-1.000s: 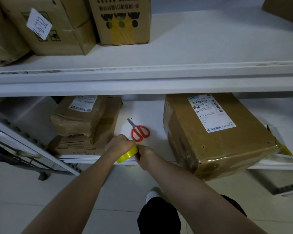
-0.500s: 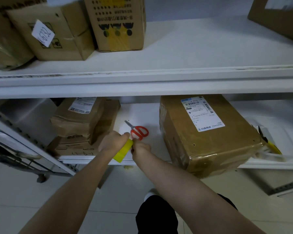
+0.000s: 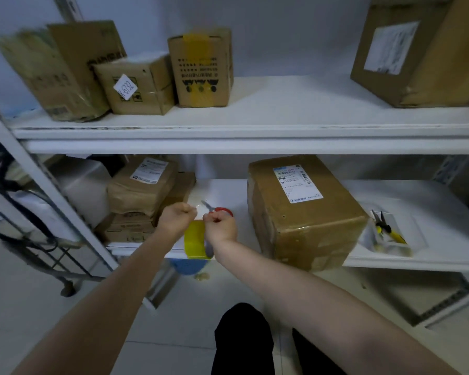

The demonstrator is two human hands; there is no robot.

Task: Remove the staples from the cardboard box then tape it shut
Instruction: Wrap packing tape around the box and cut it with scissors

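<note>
**Both hands on the tape, box waiting at the side**

The box (image 3: 303,212) is brown cardboard and stands on the lower shelf (image 3: 417,262), at 3 o'clock from the hands and apart from them. Its flaps lie closed. A white shipping label sits on the top face towards 12 o'clock, and glossy brown strips cross its front and side. A few small dark holes show in the top and side. Its near corner hangs slightly past the shelf's front edge.

Both bare forearms reach in from 6 o'clock and meet at the shelf's front edge. The left hand (image 3: 178,216) is fisted, knuckles up, thumb and fingertips closed together towards 3 o'clock. The right hand (image 3: 220,226) is just beside it, also curled, its fingertips pointing towards 9 o'clock. The yellow tape (image 3: 197,240) roll hangs between the two wrists, on edge, at 6 o'clock from the knuckles. Both hands appear to pinch it, though the blur hides which one has the roll and which the loose end.

Red-handled scissors (image 3: 220,210) lie on the shelf at 12 o'clock from the right hand. Yellow-handled pliers (image 3: 385,228) lie in a clear tray (image 3: 414,239) at 3 o'clock from the box.
</note>
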